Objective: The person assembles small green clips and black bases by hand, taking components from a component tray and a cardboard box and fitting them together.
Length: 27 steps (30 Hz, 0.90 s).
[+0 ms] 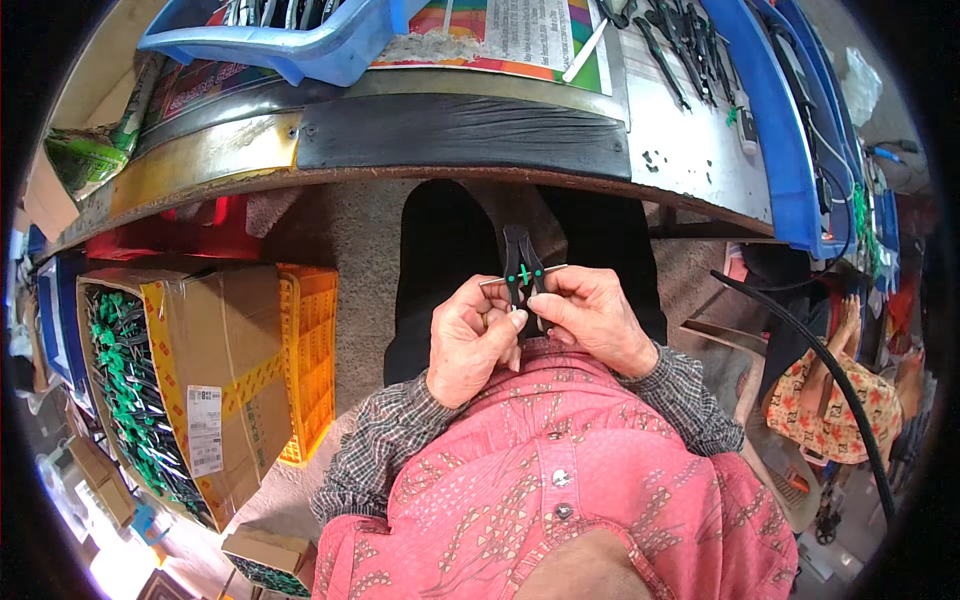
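Observation:
A small black spring clamp (517, 250) with green dots and a green centre piece is held upright over my lap, its jaws pointing away from me. A thin metal rod (492, 282) lies crosswise at its pivots. My left hand (472, 335) is closed around the left handle, thumb and fingers pinched together. On the other side my right hand (598, 315) pinches the right handle near the rod's end. My fingers hide much of both handles.
The worktable's edge (460, 145) runs ahead, bearing a blue tray (350, 45), loose black tools (690, 45) and a blue bin (765, 120). A cardboard box (225, 350) of black-and-green parts and an orange crate (305, 360) stand left. A black cable (830, 365) and another person's patterned clothing (850, 410) are right.

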Tool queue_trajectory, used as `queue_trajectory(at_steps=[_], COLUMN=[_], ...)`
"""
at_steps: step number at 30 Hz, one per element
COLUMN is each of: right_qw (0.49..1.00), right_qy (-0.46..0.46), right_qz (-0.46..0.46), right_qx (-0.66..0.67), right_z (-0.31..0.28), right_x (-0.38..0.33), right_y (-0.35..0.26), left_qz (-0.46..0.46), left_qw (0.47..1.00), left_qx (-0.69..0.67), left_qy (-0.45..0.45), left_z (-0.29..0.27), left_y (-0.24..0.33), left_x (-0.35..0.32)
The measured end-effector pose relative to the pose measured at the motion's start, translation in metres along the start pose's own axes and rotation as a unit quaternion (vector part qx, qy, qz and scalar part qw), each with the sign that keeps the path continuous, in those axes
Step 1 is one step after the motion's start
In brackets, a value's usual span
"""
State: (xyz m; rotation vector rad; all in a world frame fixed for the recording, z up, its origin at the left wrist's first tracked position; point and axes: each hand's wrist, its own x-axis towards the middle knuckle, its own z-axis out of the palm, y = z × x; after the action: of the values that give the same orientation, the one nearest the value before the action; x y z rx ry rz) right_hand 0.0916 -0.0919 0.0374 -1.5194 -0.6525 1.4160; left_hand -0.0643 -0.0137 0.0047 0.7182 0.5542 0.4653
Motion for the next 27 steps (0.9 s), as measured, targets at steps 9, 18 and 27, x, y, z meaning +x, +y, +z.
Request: queue_trajectory(at_steps=[9, 18, 27], right_qw=[1.000, 0.999, 0.999], right_qy=[0.005, 0.004, 0.009], right_qz=[-0.007, -0.001, -0.001], right_qx=[-0.024, -0.045, -0.034], right_z=[-0.001, -0.004, -0.006], right_x=[-0.003, -0.004, -0.001], right_y=[-0.014, -0.022, -0.021], left_qz=[-0.010, -0.017, -0.012], left_qw=[0.999, 0.995, 0.995], left_qx=[0.041, 0.090, 0.097], left_qy=[-0.009, -0.031, -0.026], left_z=[-0.009, -0.013, -0.006], left_y=[0.009, 0.029, 0.039], left_x=[0.000, -0.001, 0.005])
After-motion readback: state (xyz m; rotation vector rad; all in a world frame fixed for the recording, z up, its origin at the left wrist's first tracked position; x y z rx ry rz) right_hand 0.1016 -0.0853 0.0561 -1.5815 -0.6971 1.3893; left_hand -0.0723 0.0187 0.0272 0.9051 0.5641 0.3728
